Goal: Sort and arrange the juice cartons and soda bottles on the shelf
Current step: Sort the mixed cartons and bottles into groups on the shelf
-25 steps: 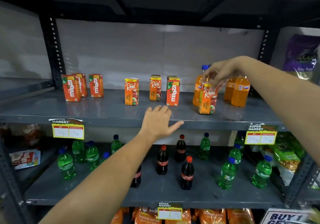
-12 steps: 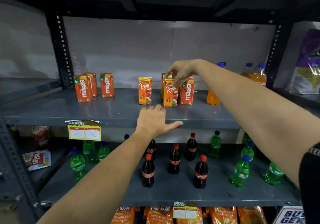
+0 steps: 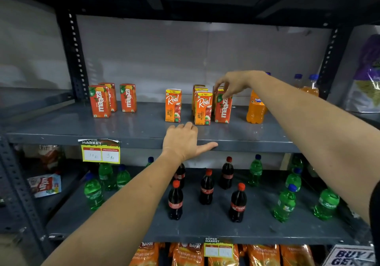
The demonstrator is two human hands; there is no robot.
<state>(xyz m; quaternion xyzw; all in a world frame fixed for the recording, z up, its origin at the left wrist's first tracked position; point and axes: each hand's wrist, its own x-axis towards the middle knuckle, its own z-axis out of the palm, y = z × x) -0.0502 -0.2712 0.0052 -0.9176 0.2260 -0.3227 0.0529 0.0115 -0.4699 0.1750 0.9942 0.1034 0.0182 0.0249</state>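
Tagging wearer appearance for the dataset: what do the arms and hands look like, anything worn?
Both forearms are bare. The left hand and right hand wear no gloves, rings or watch that show. Only a dark sleeve edge appears on the right upper arm, at the frame's right border.

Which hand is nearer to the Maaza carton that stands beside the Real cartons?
The right hand. Its fingers hang just over the top of that Maaza carton. The left hand rests lower, flat on the shelf edge in front.
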